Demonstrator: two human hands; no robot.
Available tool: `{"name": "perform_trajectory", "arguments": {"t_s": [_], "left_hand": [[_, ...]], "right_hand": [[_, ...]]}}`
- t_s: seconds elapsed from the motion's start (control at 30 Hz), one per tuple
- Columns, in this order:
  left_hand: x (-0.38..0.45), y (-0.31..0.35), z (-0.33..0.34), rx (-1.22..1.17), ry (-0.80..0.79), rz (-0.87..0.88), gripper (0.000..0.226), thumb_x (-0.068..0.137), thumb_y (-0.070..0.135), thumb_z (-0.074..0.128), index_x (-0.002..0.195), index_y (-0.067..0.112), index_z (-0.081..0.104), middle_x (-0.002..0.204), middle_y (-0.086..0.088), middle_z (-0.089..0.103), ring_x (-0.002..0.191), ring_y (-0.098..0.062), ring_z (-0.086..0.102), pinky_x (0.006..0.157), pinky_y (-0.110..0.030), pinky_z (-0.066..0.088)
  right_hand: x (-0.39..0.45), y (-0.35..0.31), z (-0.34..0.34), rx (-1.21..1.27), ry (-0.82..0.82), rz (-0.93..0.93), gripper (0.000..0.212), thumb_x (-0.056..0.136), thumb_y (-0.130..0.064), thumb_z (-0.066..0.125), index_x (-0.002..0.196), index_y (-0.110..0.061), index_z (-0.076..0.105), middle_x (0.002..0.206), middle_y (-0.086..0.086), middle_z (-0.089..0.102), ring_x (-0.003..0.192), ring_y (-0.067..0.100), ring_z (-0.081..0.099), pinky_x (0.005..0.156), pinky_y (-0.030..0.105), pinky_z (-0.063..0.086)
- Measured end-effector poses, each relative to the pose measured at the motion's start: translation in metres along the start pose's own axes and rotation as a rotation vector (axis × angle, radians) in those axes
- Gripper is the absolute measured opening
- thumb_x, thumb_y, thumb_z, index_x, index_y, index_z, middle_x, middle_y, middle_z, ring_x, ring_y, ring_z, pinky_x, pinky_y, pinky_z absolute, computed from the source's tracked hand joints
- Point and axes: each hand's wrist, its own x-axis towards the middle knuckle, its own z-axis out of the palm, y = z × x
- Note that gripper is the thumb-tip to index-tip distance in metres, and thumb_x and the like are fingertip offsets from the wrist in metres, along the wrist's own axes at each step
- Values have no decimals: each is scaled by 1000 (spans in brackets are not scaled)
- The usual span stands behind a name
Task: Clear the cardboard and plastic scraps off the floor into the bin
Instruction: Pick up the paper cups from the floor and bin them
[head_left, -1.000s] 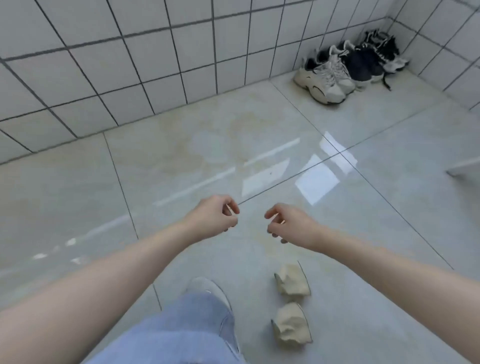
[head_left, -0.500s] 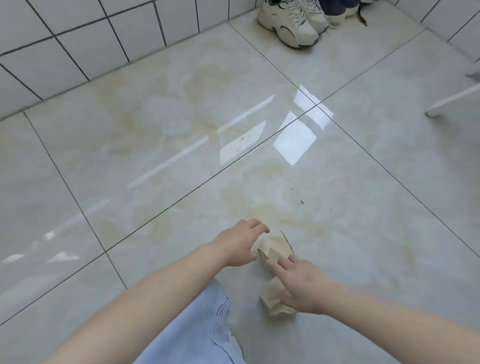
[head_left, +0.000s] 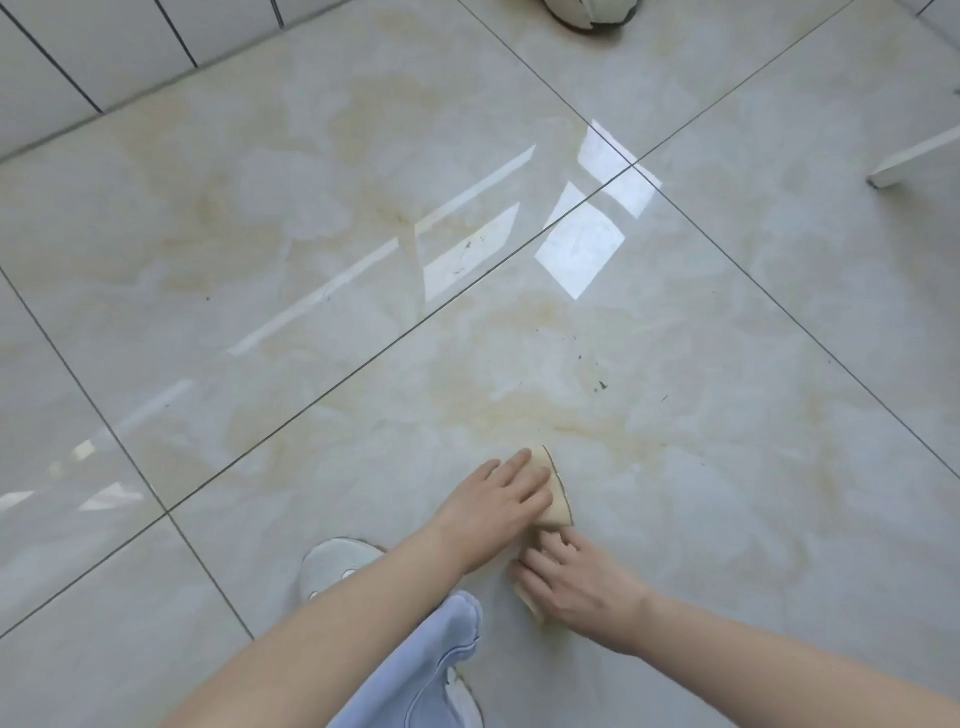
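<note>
Two tan cardboard scraps lie close together on the glossy floor tiles in front of me. My left hand (head_left: 498, 501) rests with straight fingers on top of the far cardboard scrap (head_left: 557, 496), covering its left part. My right hand (head_left: 576, 584) is over the near cardboard scrap (head_left: 531, 603), fingers and thumb curled round it; only its lower left edge shows. No bin or plastic scrap is in view.
My blue-jeaned leg (head_left: 415, 670) and light shoe (head_left: 332, 566) are just left of the scraps. A sneaker (head_left: 587, 13) sits at the top edge by the tiled wall (head_left: 78, 62). A white bar (head_left: 914, 156) sticks in from the right.
I have leaned further down. My left hand moved right onto the far scrap. My right hand moved down and closed over the near scrap.
</note>
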Motion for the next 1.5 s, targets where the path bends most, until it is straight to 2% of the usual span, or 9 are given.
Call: {"name": "perform_trajectory", "arguments": {"t_s": [0.17, 0.27, 0.33, 0.47, 0.6, 0.77, 0.93, 1.1, 1.5], "left_hand": [[-1, -12, -9, -64, 64, -194, 32, 78, 8, 31, 106, 16, 44, 133, -6, 56, 121, -38, 55, 69, -32, 54], [-6, -22, -18, -91, -42, -335, 52, 85, 6, 50, 133, 17, 32, 157, -6, 16, 130, -36, 34, 85, -40, 45], [-14, -30, -27, -112, -78, -445, 61, 81, 12, 62, 133, 18, 30, 157, -5, 8, 121, -34, 35, 83, -39, 42], [-38, -57, -36, -59, -106, -546, 57, 80, 22, 63, 126, 13, 32, 147, -7, 22, 113, -34, 38, 73, -35, 37], [-75, -89, -60, -126, -162, -649, 50, 83, 34, 56, 122, 12, 34, 129, -6, 40, 108, -31, 42, 68, -34, 38], [-147, -130, -121, -297, -126, -785, 34, 82, 38, 52, 106, 17, 40, 106, -5, 57, 90, -30, 56, 68, -34, 42], [-230, -139, -214, -426, 113, -927, 26, 82, 45, 57, 94, 22, 52, 85, -1, 64, 78, -25, 58, 66, -31, 44], [-316, -120, -271, -595, 436, -1076, 17, 87, 33, 56, 81, 18, 52, 65, -1, 64, 65, -22, 63, 57, -28, 45], [-451, -182, -205, -882, 954, -1368, 26, 82, 41, 66, 89, 18, 58, 81, -1, 62, 79, -25, 65, 73, -45, 59]], "right_hand": [[13, 8, -8, -4, -14, 143, 59, 46, -20, 78, 100, -11, 55, 81, 7, 55, 73, 28, 55, 67, 46, 49], [20, 12, -17, 9, -45, 191, 63, 35, -16, 79, 90, -10, 50, 77, 9, 53, 68, 28, 53, 55, 39, 45], [25, 17, -22, 35, -53, 224, 64, 31, -14, 79, 86, -11, 45, 73, 7, 51, 65, 28, 52, 48, 36, 40], [41, 31, -38, 136, -89, 342, 62, 41, -29, 83, 90, -15, 46, 79, 3, 53, 70, 27, 53, 51, 34, 39], [68, 48, -81, 496, -64, 585, 52, 79, -47, 62, 117, -19, 40, 112, 0, 50, 104, 27, 51, 80, 38, 42], [113, 51, -150, 950, 91, 716, 50, 69, -48, 73, 97, -20, 43, 92, -1, 59, 86, 22, 58, 71, 38, 52], [159, 24, -236, 1074, 176, 573, 50, 67, -45, 75, 98, -19, 47, 93, 1, 61, 86, 21, 61, 70, 41, 57], [190, -20, -329, 1177, 270, 399, 50, 72, -43, 78, 106, -16, 53, 99, 1, 61, 90, 17, 60, 63, 27, 50], [327, -122, -429, 1124, 198, 153, 46, 79, -43, 72, 108, -13, 53, 94, -3, 58, 85, 13, 58, 61, 23, 47]]}}
